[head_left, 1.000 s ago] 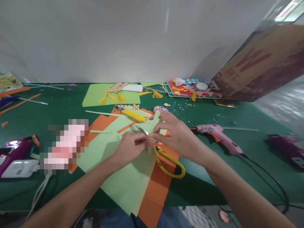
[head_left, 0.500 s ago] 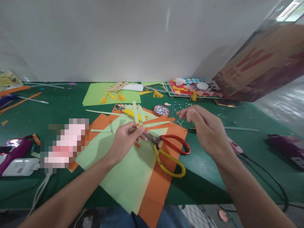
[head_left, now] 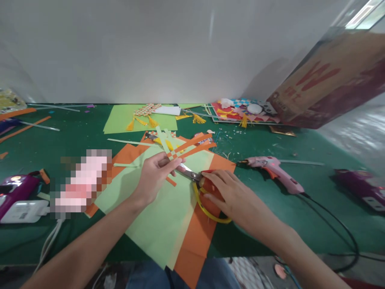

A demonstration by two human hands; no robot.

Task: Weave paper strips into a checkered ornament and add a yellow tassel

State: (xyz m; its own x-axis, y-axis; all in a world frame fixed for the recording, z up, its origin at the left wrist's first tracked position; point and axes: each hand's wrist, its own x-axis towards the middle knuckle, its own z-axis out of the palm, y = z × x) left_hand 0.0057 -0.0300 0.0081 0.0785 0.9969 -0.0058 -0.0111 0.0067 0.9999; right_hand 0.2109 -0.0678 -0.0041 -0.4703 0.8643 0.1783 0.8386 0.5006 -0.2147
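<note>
My left hand (head_left: 156,174) pinches a small weave of light green and orange paper strips (head_left: 177,146) and holds it just above the paper sheets. My right hand (head_left: 228,194) rests on the red and yellow handles of the scissors (head_left: 201,188), its fingers curled over them. The scissors lie on the green and orange paper sheets (head_left: 168,216) with the blades pointing at my left hand. A yellow utility knife (head_left: 159,140) lies behind the weave, partly hidden by the strips.
A pink glue gun (head_left: 275,170) with a black cord lies to the right on the green table (head_left: 75,136). Purple devices sit at the far left (head_left: 18,188) and far right (head_left: 359,186). Finished woven pieces with tassels (head_left: 144,116) and a cardboard box (head_left: 327,88) are at the back.
My right hand dropped from the air at the right onto the scissors' handles. My left hand turned the woven strips slightly and kept hold of them.
</note>
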